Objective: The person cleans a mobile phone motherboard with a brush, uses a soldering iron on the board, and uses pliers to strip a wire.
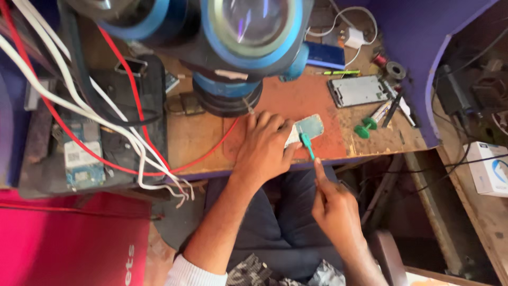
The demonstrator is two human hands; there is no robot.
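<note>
A small flat phone part (308, 127), pale blue-grey and rectangular, is laid on the red-brown mat (296, 106) at the front edge of the counter (196, 140), directly below the microscope head (233, 47). This placement is judged to bring the part within the optics and within easy reach of both hands.

The left hand (263, 145) is pressed palm down on the mat, with its fingers spread over the left end of the part. The part is thereby pinned flat, presumably so that it does not slide under tool pressure. The left forearm is extended up from the lap, and the wrist is kept nearly straight.

A thin green-handled tool (307, 145) is gripped in the right hand (334, 209). The handle is pinched between thumb and fingers, and the index finger is laid along the shaft, a hold judged to favour fine control. The tip is brought to the lower edge of the part, just beside the left fingertips. The right hand is held off the counter edge, above the lap.

Further right on the counter, well apart from the work, a bare phone frame (359, 90), two green-capped screwdrivers (368, 126) and a green pen (341, 72) are laid. Red and white cables (132, 143) are draped across the left side.
</note>
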